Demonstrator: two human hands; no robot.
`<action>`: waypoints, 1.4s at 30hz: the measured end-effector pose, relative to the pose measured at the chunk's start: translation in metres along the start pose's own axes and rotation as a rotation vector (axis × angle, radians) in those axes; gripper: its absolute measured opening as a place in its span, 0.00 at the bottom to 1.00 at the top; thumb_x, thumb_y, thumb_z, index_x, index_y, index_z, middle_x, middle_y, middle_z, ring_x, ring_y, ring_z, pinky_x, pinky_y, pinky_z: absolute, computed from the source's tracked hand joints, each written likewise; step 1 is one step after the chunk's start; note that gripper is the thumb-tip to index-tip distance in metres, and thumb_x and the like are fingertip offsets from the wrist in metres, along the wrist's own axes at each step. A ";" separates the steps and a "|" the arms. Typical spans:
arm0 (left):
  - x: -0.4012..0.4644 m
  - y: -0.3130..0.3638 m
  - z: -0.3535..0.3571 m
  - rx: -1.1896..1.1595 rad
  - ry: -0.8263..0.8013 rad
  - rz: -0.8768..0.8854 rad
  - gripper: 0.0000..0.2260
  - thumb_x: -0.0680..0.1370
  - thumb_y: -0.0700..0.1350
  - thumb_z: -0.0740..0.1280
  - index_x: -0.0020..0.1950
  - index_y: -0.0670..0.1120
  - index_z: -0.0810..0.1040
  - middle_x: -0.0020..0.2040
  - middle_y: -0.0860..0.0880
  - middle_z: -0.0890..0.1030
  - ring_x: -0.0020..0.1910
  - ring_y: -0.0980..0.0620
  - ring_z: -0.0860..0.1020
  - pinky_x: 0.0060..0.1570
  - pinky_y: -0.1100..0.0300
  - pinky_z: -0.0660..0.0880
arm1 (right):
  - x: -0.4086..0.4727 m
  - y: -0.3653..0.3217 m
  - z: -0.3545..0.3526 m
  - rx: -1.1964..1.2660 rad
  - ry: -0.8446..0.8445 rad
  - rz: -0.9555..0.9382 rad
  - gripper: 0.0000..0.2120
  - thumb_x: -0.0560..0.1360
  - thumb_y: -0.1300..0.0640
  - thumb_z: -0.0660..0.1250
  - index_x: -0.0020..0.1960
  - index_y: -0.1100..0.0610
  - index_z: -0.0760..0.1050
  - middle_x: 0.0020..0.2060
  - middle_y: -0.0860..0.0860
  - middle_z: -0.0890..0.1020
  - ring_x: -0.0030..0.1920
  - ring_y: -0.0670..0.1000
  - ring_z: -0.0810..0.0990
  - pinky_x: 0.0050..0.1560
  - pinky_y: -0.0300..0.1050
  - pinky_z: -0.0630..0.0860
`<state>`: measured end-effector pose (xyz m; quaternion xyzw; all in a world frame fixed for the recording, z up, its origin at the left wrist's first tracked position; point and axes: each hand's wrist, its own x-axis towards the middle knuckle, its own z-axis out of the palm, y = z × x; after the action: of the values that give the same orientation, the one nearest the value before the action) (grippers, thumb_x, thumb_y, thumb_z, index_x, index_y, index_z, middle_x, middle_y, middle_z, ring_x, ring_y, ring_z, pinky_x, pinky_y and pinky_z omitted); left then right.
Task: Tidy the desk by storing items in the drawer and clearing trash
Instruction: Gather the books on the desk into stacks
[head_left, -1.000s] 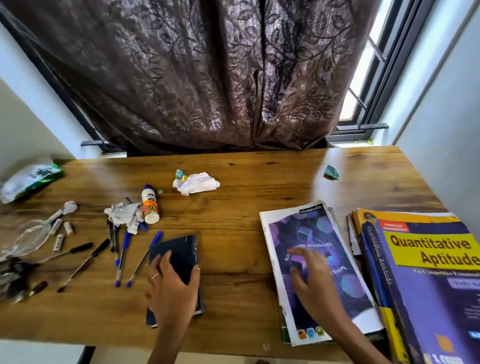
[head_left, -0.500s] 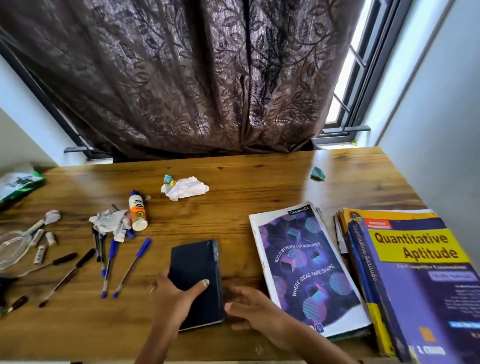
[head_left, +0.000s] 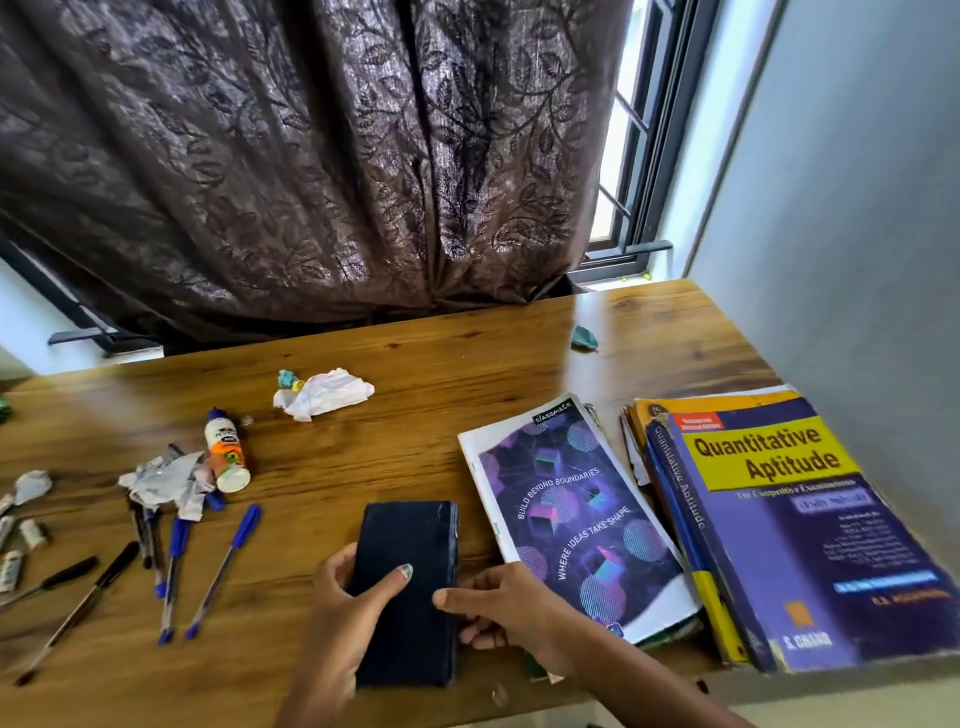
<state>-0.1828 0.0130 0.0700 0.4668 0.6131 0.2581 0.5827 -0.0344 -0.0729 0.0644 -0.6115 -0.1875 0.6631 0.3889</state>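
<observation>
Hands meet on a dark navy, cloth-covered rectangular notebook (head_left: 410, 587) lying flat near the front edge of the brown wooden desk (head_left: 415, 374): the left hand (head_left: 343, 618) grips its left side, thumb across the cover, while the right hand (head_left: 511, 608) pinches its right edge. Just right lie a purple-patterned exercise book (head_left: 576, 514) and a thick blue-and-yellow textbook (head_left: 789, 525); left lie two blue-capped pens (head_left: 223, 566), a white glue bottle (head_left: 226, 457) and crumpled white paper (head_left: 327, 392). Brown leaf-patterned curtains (head_left: 311, 156) hang behind.

Bare desk (head_left: 415, 364) across frame centre, pens (head_left: 228, 566) and glue bottle (head_left: 226, 452) crowding lower left, notebook (head_left: 566, 514) and book stack (head_left: 779, 530) blocking right, crumpled paper (head_left: 324, 392) upper middle
</observation>
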 end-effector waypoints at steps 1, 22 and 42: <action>0.001 -0.002 -0.002 0.005 0.004 -0.001 0.31 0.69 0.42 0.76 0.68 0.47 0.67 0.63 0.46 0.73 0.57 0.47 0.74 0.50 0.53 0.73 | 0.000 -0.001 0.000 0.003 0.007 -0.001 0.14 0.65 0.49 0.77 0.42 0.56 0.77 0.34 0.48 0.80 0.32 0.44 0.78 0.40 0.37 0.76; -0.015 0.002 -0.002 0.027 -0.122 0.055 0.21 0.72 0.41 0.73 0.61 0.54 0.70 0.57 0.46 0.78 0.54 0.46 0.77 0.50 0.50 0.76 | -0.008 0.008 0.021 0.398 0.202 0.084 0.25 0.63 0.57 0.77 0.56 0.52 0.71 0.51 0.51 0.80 0.52 0.50 0.77 0.42 0.44 0.73; -0.037 -0.001 0.022 -0.284 -0.105 0.082 0.18 0.74 0.38 0.70 0.59 0.54 0.73 0.57 0.50 0.79 0.55 0.50 0.78 0.54 0.50 0.76 | -0.020 -0.011 0.000 0.231 0.071 -0.142 0.25 0.64 0.67 0.75 0.58 0.54 0.71 0.48 0.53 0.84 0.48 0.54 0.82 0.43 0.48 0.78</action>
<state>-0.1661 -0.0241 0.0827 0.4173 0.5194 0.3410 0.6632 -0.0329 -0.0815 0.0858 -0.5708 -0.1388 0.6291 0.5090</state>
